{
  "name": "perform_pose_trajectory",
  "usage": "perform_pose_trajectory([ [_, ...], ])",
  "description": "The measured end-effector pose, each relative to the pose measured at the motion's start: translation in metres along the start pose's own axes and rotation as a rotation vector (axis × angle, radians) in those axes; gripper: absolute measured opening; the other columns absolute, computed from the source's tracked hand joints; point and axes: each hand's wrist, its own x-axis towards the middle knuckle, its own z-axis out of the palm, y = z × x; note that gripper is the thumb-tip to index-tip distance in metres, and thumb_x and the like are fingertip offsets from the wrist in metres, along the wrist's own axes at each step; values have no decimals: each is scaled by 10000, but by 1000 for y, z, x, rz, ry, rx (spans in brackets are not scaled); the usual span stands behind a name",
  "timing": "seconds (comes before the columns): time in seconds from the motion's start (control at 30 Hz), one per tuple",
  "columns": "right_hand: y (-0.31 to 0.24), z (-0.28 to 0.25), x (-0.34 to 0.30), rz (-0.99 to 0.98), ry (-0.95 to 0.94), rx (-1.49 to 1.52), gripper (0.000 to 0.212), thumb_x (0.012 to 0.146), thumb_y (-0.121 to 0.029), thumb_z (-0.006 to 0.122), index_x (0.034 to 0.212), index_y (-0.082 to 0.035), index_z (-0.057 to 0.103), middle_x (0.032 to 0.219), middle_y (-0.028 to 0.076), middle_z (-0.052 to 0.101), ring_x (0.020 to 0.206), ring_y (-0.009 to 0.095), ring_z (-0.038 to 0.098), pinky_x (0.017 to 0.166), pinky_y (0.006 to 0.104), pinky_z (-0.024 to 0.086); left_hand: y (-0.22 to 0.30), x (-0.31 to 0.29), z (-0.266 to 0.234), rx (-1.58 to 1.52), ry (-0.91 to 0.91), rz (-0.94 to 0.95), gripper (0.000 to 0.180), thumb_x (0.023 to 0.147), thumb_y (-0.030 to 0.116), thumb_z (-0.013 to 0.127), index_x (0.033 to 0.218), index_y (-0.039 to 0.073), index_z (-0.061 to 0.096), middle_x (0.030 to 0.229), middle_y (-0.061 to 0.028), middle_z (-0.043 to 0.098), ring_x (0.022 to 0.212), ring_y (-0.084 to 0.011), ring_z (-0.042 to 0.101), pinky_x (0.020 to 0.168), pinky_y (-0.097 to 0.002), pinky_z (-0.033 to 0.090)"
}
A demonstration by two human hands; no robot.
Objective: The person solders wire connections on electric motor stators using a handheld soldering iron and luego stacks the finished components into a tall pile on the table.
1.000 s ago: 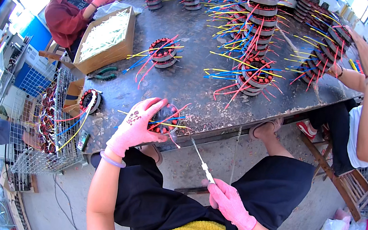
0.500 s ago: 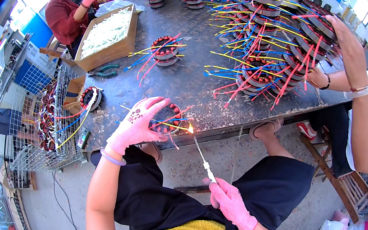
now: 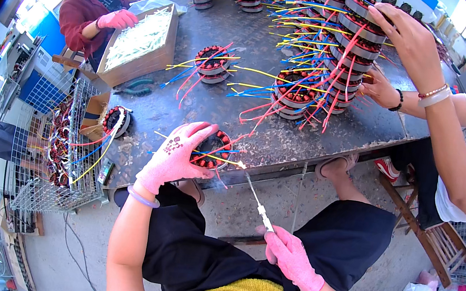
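Observation:
My left hand point(image 3: 175, 158), in a pink glove, curls round a motor stator point(image 3: 224, 142) with red coils at the table's front edge. Yellow, red and blue lead wires stick out from it to the right. My right hand point(image 3: 293, 259), gloved in pink too, grips a white long-necked lighter point(image 3: 263, 211) below the table edge. Its thin metal neck points up and left, with a small bright flame point(image 3: 241, 165) at the yellow wire's end. The palm side of my left hand is hidden.
Another stator point(image 3: 116, 122) lies left, by pliers point(image 3: 136, 87) and a wire basket point(image 3: 55, 198). A lone stator pair point(image 3: 212, 63) stands mid-table. A co-worker's hands point(image 3: 408, 45) touch tall stator stacks point(image 3: 345, 72) at right. Across, another person's gloved hand point(image 3: 118, 20) is over a carton point(image 3: 166, 48) of white pieces.
The flame has shrunk, while my hands stay nearly in place. The right co-worker's hands and the nearest stack have moved left. The person across has lowered a hand to the carton.

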Motion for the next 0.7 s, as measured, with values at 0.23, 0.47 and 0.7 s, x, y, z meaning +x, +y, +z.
perform_pose_trajectory([
  [0.23, -4, 2, -2, 0, 7, 67, 341, 1041, -213, 505, 1279, 12, 599, 688, -53, 448, 610, 44, 399, 553, 214, 307, 0, 0, 0, 4, -18, -20, 986, 564, 256, 907, 1441, 94, 488, 1418, -158, 503, 1317, -366, 470, 1110, -441, 386],
  [0.47, -6, 3, -2, 17, 23, 71, 344, 1039, -219, 507, 1273, 13, 606, 687, -51, 447, 610, 45, 403, 552, 216, 313, 4, 2, 0, -18, -23, -35, 982, 552, 243, 905, 1429, 81, 493, 1412, -164, 503, 1309, -370, 477, 1106, -441, 389],
  [0.7, -9, 4, -4, -3, 24, 53, 359, 1039, -241, 507, 1272, 12, 609, 681, -45, 462, 600, 48, 412, 548, 221, 324, 4, 0, -2, -6, -19, -38, 977, 550, 231, 900, 1426, 78, 495, 1407, -166, 505, 1303, -379, 479, 1103, -443, 391],
])
